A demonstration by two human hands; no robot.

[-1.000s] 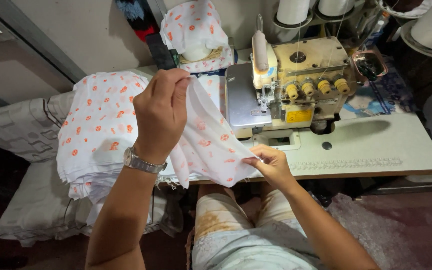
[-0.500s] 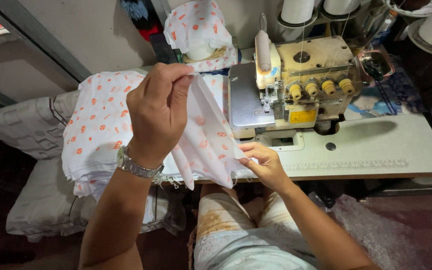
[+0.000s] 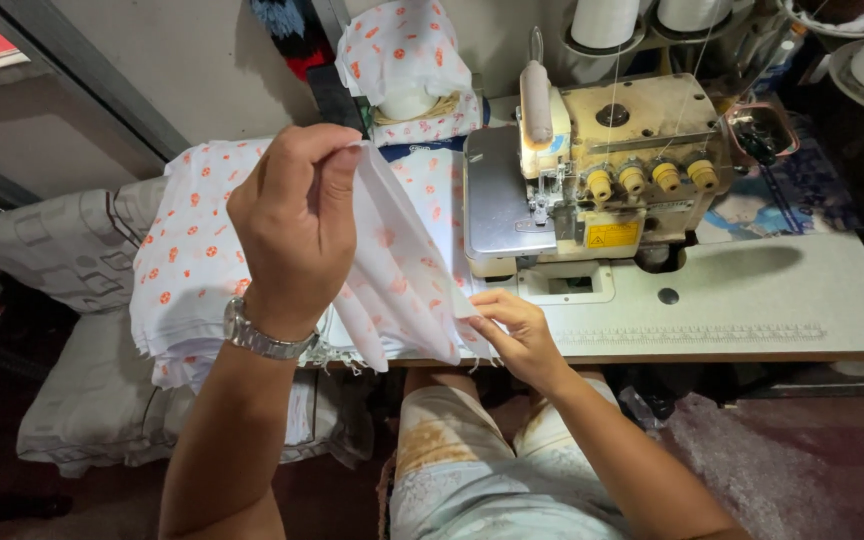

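Two hands work one piece of cloth at a sewing station; largest in the room is the pale surface [image 3: 752,300], running off toward three o'clock, with a cream overlock machine [image 3: 612,170] standing on it at about one o'clock from the hands; thread cones [image 3: 602,20] rise behind the machine at twelve. At nine o'clock a stack of white cloth with orange spots [image 3: 192,270] lies heaped over the surface's end, and a quilted grey cushion [image 3: 62,400] sags below it; a smaller bundle of the same print [image 3: 402,50] sits at eleven, against the wall.

Between the hands hangs the piece of spotted fabric [image 3: 402,290], stretched on a slant from upper left to lower right, its lower edge at the surface's front rim; it looks thin, light and limp, folding on itself in soft pleats, so I would judge it best taken by pinching at a corner or along an edge, since anything flatter would let it slide. The left hand [image 3: 297,220], a metal wristwatch [image 3: 262,340] below it, has its grip clamped on the upper corner, fingers curled over thumb; the right hand [image 3: 517,335] pinches the lower edge near six o'clock, fingertips closed on the cloth.
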